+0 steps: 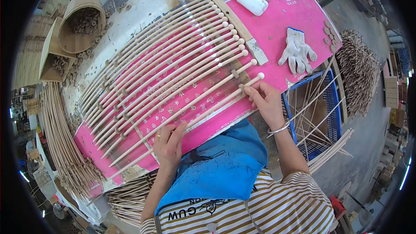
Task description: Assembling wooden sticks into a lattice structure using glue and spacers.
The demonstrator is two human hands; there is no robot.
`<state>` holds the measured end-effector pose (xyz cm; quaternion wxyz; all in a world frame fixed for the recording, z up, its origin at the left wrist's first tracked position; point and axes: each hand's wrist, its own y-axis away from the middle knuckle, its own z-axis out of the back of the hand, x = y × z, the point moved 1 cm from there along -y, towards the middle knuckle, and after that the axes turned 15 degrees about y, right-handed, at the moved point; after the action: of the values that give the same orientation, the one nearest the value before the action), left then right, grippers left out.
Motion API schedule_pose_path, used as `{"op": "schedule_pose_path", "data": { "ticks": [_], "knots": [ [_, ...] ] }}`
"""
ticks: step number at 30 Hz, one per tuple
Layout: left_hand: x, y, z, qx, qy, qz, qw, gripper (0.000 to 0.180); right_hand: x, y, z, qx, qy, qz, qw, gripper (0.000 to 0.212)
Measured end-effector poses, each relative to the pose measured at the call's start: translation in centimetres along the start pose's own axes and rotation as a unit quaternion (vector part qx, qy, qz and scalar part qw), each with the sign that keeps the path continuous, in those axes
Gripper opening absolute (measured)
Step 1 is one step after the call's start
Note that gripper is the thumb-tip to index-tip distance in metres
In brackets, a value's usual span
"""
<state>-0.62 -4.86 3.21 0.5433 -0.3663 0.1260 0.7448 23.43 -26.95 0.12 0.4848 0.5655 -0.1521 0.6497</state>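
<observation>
A thin wooden rod [216, 106] with a round ball tip lies slantwise along the near edge of the pink tabletop. My left hand [169, 144] grips it near its middle, fingers closed. Close to the ball, my right hand [263, 99] pinches a small wooden ring [242, 87] that sits around the rod. Just beyond lies a second ball-tipped rod [190, 104], with its own ring [235, 73] near the ball. Farther off, several similar rods [173, 56] rest side by side, with rings part way down toward their plain ends.
A wooden strip [232, 16] runs beside the ball ends. A white glue bottle [251, 2] with a red nozzle and a white glove [297, 51] lie right of it. A blue crate [334, 104] holds loose sticks. Rod bundles [65, 134] and a tub of rings [82, 21] stand left.
</observation>
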Motion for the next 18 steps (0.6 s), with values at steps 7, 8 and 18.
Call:
{"op": "schedule_pose_path", "data": {
  "ticks": [7, 8, 18],
  "knots": [
    [0.7, -0.1, -1.9, -0.033, -0.048, -0.013, 0.998, 0.037, -0.2, -0.3, -0.1, -0.164, 0.170, 0.138, 0.962, 0.020],
    [0.7, -0.2, -2.0, -0.033, -0.047, -0.013, 0.998, 0.037, -0.2, -0.3, -0.2, -0.175, 0.212, 0.158, 0.949, 0.023],
    [0.9, -0.7, -2.6, -0.039, -0.130, -0.052, 0.989, 0.037, 0.0, -0.9, -1.1, -0.214, 0.299, 0.250, 0.896, 0.030]
  ]
}}
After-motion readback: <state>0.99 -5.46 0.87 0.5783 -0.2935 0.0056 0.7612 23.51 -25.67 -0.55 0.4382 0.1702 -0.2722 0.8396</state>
